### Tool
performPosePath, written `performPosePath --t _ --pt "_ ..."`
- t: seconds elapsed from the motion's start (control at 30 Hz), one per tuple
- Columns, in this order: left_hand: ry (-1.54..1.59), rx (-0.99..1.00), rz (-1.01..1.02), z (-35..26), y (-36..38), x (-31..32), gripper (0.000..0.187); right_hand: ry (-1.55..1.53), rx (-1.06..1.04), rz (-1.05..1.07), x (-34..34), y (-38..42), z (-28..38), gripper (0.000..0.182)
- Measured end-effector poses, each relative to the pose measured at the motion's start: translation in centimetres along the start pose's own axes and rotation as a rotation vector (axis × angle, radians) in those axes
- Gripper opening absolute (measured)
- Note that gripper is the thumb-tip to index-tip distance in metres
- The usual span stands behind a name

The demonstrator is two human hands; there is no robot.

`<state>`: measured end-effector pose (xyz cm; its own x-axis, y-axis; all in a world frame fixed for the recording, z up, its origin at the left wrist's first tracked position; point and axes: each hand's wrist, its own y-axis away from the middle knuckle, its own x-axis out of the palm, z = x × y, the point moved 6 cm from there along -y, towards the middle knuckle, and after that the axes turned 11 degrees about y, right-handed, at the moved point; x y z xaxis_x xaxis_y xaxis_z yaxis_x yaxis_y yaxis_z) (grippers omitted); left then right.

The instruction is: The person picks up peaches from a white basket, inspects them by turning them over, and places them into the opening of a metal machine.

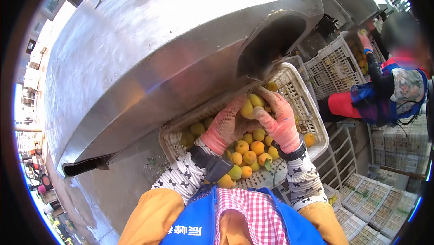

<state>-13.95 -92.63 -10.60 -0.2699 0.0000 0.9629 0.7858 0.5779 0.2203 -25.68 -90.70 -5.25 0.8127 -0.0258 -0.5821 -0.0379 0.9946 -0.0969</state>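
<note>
My left hand (pixel 224 125), in a pink-and-grey work glove, curls around a yellow apricot (pixel 247 109) above a white plastic crate (pixel 321 129). My right hand (pixel 281 119), gloved in pink, closes from the other side on a second yellow apricot (pixel 257 100) that touches the first. Below both hands lie several orange and greenish-yellow apricots (pixel 249 156) in the crate. A green leaf (pixel 268 164) sits among them. The undersides of the held fruit and some of my fingertips are hidden.
A large metal machine housing (pixel 181 59) with a dark opening (pixel 273 41) overhangs the crate's far side. At right, a co-worker (pixel 393 82) reaches into another fruit crate (pixel 337 66). Stacked crates (pixel 375 204) and a metal frame (pixel 339 152) stand at lower right.
</note>
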Motion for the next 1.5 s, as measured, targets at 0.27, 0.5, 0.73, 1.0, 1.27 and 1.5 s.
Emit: performPosePath --t 0.27,0.5,0.73,1.0,1.27,1.5 --pt "-0.182 0.051 -0.133 -0.8 -1.0 -0.9 0.066 0.436 -0.144 -0.475 -2.2 -2.8 2.4 0.077" --pt "-0.973 -0.038 -0.628 0.0 1.1 -17.5 0.063 0.769 -0.148 -0.514 -1.4 -12.7 -1.3 0.059" --pt "-2.126 0.097 -0.384 3.4 -4.4 -21.0 0.076 -0.076 0.317 -0.158 -2.2 -2.0 -8.0 0.035" --pt "-2.373 -0.372 -0.132 5.1 -3.5 -20.2 0.081 1.013 0.124 0.92 14.0 6.7 -18.6 0.059" --pt "-1.639 -0.58 -0.148 4.1 0.0 -21.1 0.081 0.137 0.289 0.506 5.1 4.0 -13.4 0.068" --pt "-2.475 -0.775 0.213 12.7 -2.2 -19.5 0.029 -0.001 -0.033 -0.158 -5.4 -2.1 -1.5 0.07"
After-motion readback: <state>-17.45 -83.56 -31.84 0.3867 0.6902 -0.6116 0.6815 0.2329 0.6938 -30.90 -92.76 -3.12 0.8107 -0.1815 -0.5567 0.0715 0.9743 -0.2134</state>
